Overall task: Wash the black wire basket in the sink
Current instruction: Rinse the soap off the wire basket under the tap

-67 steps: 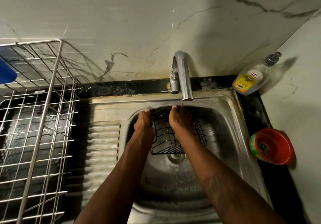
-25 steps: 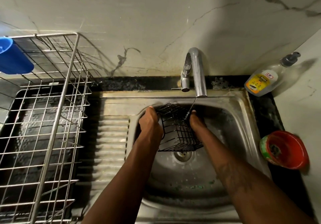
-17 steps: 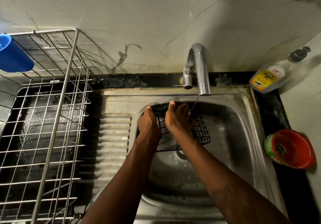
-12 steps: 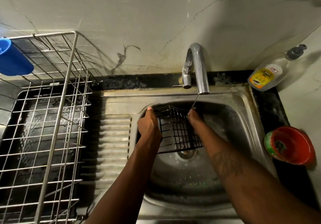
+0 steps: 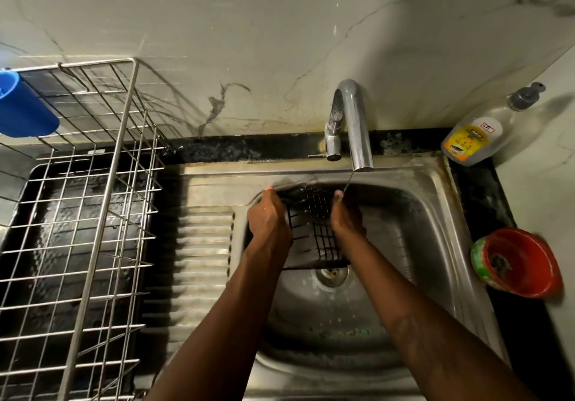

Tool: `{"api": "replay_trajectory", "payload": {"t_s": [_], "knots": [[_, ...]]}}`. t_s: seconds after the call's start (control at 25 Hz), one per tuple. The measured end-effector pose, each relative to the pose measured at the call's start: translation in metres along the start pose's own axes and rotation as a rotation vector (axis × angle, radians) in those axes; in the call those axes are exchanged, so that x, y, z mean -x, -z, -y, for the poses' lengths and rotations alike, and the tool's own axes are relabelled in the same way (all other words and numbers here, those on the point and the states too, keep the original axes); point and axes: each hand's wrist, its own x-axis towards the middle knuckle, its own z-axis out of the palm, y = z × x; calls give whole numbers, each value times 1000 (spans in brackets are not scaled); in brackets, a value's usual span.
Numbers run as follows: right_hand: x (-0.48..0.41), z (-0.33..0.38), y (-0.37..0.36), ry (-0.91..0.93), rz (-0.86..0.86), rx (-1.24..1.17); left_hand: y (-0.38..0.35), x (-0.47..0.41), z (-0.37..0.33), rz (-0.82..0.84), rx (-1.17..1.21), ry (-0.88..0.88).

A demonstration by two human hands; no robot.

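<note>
Work surface: a black stone countertop (image 5: pixel 485 201) with an inset stainless steel sink (image 5: pixel 435 245), backed by a pale veined marble wall (image 5: pixel 249 27). The lighting is dim.

Item count: one chrome faucet (image 5: pixel 354 126), one ribbed drainboard (image 5: pixel 202 245), one steel dish rack (image 5: pixel 93 213), one blue cup (image 5: pixel 21 104), one dish soap bottle (image 5: pixel 473 139), one red bowl (image 5: pixel 522 263), one black wire basket (image 5: pixel 317 229), two hands.

Positions relative to the faucet:
- Drainboard: lower left, adjoining the bowl of the sink.
- Dish rack: far left; the cup hangs at its upper corner.
- Soap bottle: right, leaning into the wall corner.
- Red bowl: lower right, on the countertop.
- Basket: directly below the spout, inside the sink, with a thin water stream (image 5: pixel 348 181) falling at its upper right.

Basket orientation: stood on edge, long axis running from the faucet toward the drain (image 5: pixel 331 273), lower edge just above the drain. Motion blur hides which way its open face points.

Left hand (image 5: pixel 269 220): fingers curled over the left side of the basket, gripping it. Right hand (image 5: pixel 345 217): set against the right side; its fingers are hidden, so the grasp cannot be determined.
</note>
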Motion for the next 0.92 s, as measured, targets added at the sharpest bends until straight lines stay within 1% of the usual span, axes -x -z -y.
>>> {"api": "replay_trajectory", "payload": {"t_s": [0.08, 0.12, 0.16, 0.2, 0.28, 0.32, 0.36, 0.44, 0.52, 0.56, 0.6, 0.64, 0.8, 0.92], "knots": [[-18, -1, 3, -134, -30, -131, -6, 5, 2, -34, -22, 3], [-11, 6, 2, -140, -34, -137, -10, 6, 3, -94, -50, 14], [4, 16, 0, -100, -28, -117, -14, 5, 4, -144, -94, 12], [20, 25, -5, -19, -3, -101, -17, 6, 4, -173, -118, 8], [52, 35, -10, 189, 66, -39, -18, 4, 1, -193, -152, -26], [61, 37, -12, 247, 73, -14, -17, 4, 1, -176, -157, -17], [64, 37, -10, 248, 74, -7, -16, 6, 2, -161, -136, 12], [43, 35, -7, 124, 59, -100, -16, 11, 1, -146, -64, 14], [11, 31, 0, -56, 25, -220, -17, 15, 4, -100, -94, -35], [-5, 28, 2, -121, 44, -264, -19, 16, 5, -80, -134, -83], [-13, 28, 6, -151, 61, -291, -20, 17, 5, -66, -173, -125], [-6, 33, 12, -139, 55, -279, -22, 17, 4, -62, -220, -177], [42, 50, 19, 79, 23, -164, -24, 18, -10, -96, -479, -319], [60, 40, 44, 335, -26, 5, -23, 21, -19, -73, -580, -436]]}}
